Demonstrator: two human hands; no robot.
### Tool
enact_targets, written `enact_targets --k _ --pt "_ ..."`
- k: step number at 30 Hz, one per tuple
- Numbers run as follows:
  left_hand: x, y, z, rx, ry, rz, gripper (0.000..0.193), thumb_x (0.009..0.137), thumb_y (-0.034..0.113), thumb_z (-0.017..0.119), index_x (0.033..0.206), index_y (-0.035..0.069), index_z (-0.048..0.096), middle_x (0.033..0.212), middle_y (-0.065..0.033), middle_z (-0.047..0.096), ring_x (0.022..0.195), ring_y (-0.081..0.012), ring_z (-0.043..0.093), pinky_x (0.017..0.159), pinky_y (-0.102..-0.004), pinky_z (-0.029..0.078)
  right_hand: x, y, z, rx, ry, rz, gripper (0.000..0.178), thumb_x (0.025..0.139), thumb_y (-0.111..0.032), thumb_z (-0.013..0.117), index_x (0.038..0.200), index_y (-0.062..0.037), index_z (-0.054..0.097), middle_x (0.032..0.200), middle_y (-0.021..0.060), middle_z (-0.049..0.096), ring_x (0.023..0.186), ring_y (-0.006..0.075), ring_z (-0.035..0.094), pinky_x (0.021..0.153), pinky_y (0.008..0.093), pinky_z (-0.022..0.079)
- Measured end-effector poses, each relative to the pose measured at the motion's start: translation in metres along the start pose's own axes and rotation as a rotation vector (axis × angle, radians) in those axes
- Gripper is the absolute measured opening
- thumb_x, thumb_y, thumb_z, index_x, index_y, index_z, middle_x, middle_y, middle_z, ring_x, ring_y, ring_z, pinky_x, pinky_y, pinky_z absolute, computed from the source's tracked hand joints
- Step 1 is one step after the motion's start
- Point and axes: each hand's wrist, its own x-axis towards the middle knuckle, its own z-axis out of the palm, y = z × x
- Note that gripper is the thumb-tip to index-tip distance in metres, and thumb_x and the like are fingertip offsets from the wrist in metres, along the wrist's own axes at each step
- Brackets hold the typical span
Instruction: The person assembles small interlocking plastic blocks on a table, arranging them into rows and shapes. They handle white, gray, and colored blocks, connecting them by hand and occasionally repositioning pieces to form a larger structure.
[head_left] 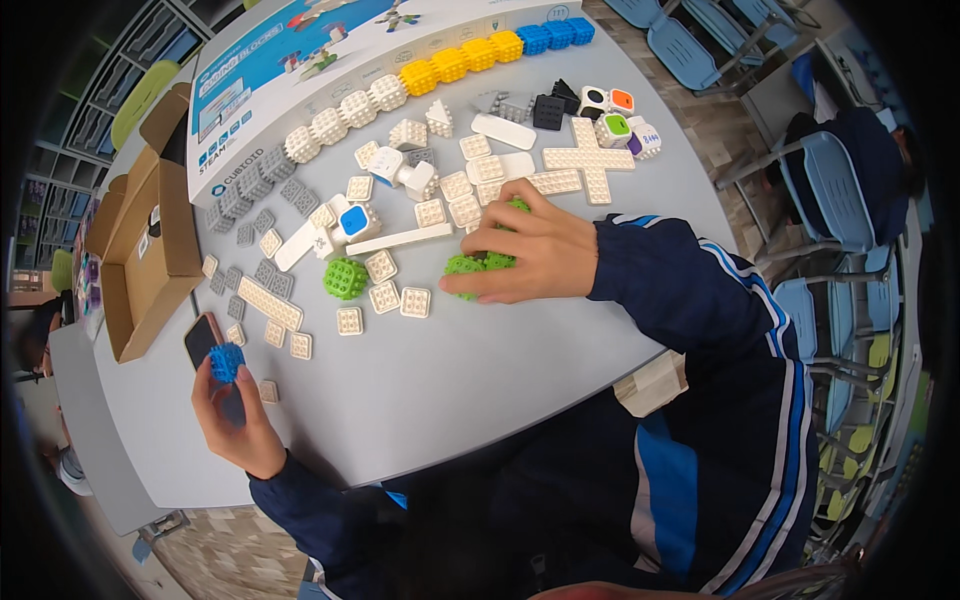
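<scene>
My left hand (235,415) holds a small blue studded cube block (226,362) by its fingertips, low at the left over the grey table (450,380). My right hand (525,255) lies in the middle of the table, its fingers closed over a cluster of green studded blocks (470,266). One more green studded block (345,278) sits loose to the left of that hand. Around it lie several white and grey studded tiles.
A row of white, yellow and blue cube blocks (440,72) runs along a printed box lid (290,60) at the back. A white cross-shaped plate (588,158), an open cardboard box (145,250) and a dark phone (203,340) lie nearby. Blue chairs (820,200) stand to the right.
</scene>
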Motion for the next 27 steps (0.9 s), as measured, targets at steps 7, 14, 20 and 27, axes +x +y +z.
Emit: enact_targets --k 7,14,20,27 --pt "0.023 0.097 0.042 -0.298 -0.158 0.156 0.041 0.085 0.001 0.073 0.125 -0.002 0.061 0.118 -0.0132 0.065 0.104 -0.0188 0.062 0.09 -0.0321 0.049 0.003 0.001 -0.001 -0.015 0.119 -0.013 0.041 0.078 -0.025 0.081 0.117 -0.0276 0.07 0.106 0.0 0.062 0.09 0.0191 0.057 0.083 0.0384 0.044" --pt "0.07 0.195 0.14 -0.537 -0.478 0.393 0.037 0.083 0.01 0.074 0.116 0.0 0.063 0.108 -0.0178 0.067 0.097 -0.0261 0.066 0.083 -0.0339 0.051 0.006 0.081 -0.092 -0.064 0.272 0.291 0.04 0.086 -0.026 0.072 0.125 -0.0236 0.066 0.108 0.0045 0.067 0.095 0.0244 0.062 0.086 0.039 0.047" --pt "0.079 0.217 0.254 -0.412 -0.327 0.451 0.037 0.082 0.016 0.076 0.112 0.0 0.062 0.104 -0.0191 0.067 0.089 -0.0319 0.066 0.078 -0.0397 0.054 -0.032 0.176 -0.104 -0.011 0.049 0.697 0.044 0.088 -0.02 0.072 0.131 -0.0175 0.059 0.124 0.0106 0.067 0.113 0.0295 0.065 0.097 0.0384 0.049" --pt "0.063 0.236 0.288 -0.216 -0.317 0.339 0.043 0.079 0.029 0.082 0.103 -0.001 0.061 0.097 -0.0188 0.066 0.086 -0.0351 0.067 0.074 -0.0421 0.053 -0.053 0.208 -0.076 0.032 -0.036 0.691 0.044 0.082 -0.022 0.078 0.12 -0.0091 0.058 0.113 0.0097 0.071 0.113 0.0255 0.065 0.097 0.0383 0.049"
